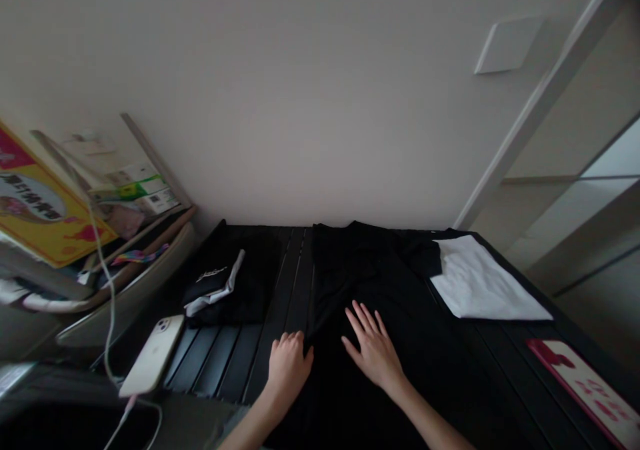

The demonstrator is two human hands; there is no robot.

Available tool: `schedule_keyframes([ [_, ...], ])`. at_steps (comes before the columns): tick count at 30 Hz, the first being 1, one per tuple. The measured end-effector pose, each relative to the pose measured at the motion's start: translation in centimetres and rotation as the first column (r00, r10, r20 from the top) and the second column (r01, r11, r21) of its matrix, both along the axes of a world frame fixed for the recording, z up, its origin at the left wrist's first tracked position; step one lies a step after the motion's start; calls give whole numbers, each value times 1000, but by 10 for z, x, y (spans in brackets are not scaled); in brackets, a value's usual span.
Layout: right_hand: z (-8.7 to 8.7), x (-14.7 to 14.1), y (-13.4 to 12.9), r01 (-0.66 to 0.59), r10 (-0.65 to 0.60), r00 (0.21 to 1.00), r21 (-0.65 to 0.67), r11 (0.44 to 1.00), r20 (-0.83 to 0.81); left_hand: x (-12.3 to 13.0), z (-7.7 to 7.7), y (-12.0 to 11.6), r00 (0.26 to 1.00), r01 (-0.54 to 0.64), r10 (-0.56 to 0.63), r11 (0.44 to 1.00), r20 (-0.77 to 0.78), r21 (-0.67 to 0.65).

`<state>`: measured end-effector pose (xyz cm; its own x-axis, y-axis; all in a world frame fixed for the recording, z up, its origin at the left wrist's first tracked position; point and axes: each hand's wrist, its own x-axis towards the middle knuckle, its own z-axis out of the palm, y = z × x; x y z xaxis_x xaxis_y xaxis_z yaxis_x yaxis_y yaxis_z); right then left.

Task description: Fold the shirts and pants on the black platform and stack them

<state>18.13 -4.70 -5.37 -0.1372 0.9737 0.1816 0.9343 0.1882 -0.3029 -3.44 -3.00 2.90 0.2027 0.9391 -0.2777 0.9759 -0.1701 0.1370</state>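
A black T-shirt (395, 303) lies spread over the dark slatted table, one short sleeve pointing to the right. My left hand (289, 363) is closed at the left edge of this shirt, its fingers curled down on the cloth so that the fingertips are hidden. Flat on the middle of the shirt rests my right hand (373, 347), fingers spread and holding nothing. Right of the sleeve, touching it, is a folded white cloth (487, 280). Folded dark clothes (233, 297) with a grey strip and white lettering sit to the left.
A white phone (153, 357) with a charging cable (111, 303) lies at the left on the slatted table (207, 367). A red-and-white patterned case or tablet (585, 387) is at the right. Beyond the left edge stands a bin-like container (135, 303) with a yellow box (50, 203).
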Motion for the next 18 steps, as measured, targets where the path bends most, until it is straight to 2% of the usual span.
schedule_keyframes([
  [3, -3, 0, 0, 19, -18, 996, 10, 1000, -83, -12, 15, -29, 1000, 31, -31, 998, 6, -58],
  [6, -3, -1, 6, 111, -114, 941, -28, 993, -320, -11, 32, -57, 997, 45, -34, 987, 72, -153],
  [9, 6, -1, 21, 164, -209, 820, -131, 978, -533, 8, 51, -75, 981, 119, -75, 961, 179, -248],
  [12, 14, 5, 40, 135, -181, 782, -121, 983, -596, 38, 64, -83, 938, 262, -179, 926, 297, -270],
  [15, 13, 16, 51, 128, -158, 802, -93, 987, -576, 65, 60, -90, 923, 345, -255, 880, 289, -325],
  [18, 4, 26, 46, 128, -153, 850, -85, 988, -504, 80, 32, -105, 947, 317, -252, 829, 199, -460],
])
